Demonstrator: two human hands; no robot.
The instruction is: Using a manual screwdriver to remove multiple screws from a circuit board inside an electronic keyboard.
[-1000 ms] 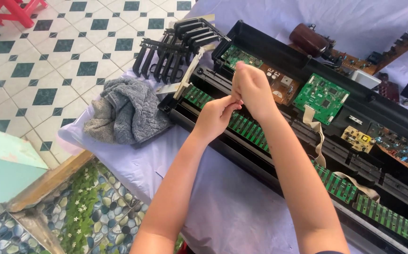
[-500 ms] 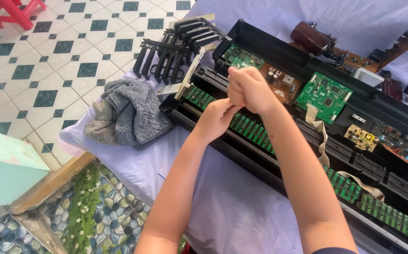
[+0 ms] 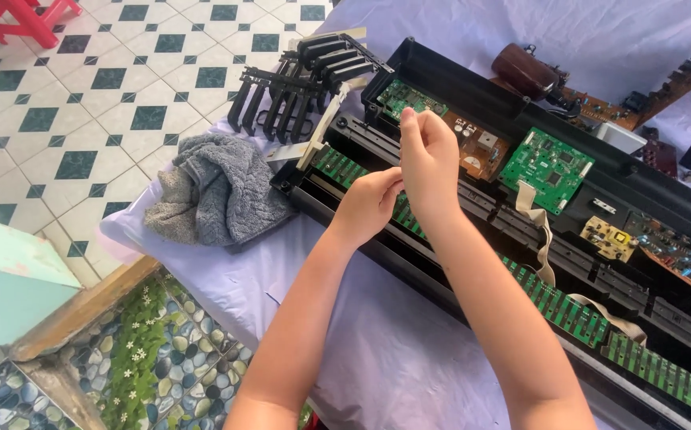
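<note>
Both forearms are bare to the elbow, and the hands (image 3: 401,187) wear no gloves or rings.

Both hands raised close together: left hand (image 3: 368,205) curled, right hand (image 3: 429,158) pinching (fingertips touching).

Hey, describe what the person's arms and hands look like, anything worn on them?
Both forearms are bare, with no sleeves in view. The left hand and right hand wear no gloves, and no rings, watch or bracelet show. Both arms are slim and enter from the bottom edge.

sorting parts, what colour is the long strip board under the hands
Green, in the head view: the long strip board runs under the left hand and right hand.
</note>
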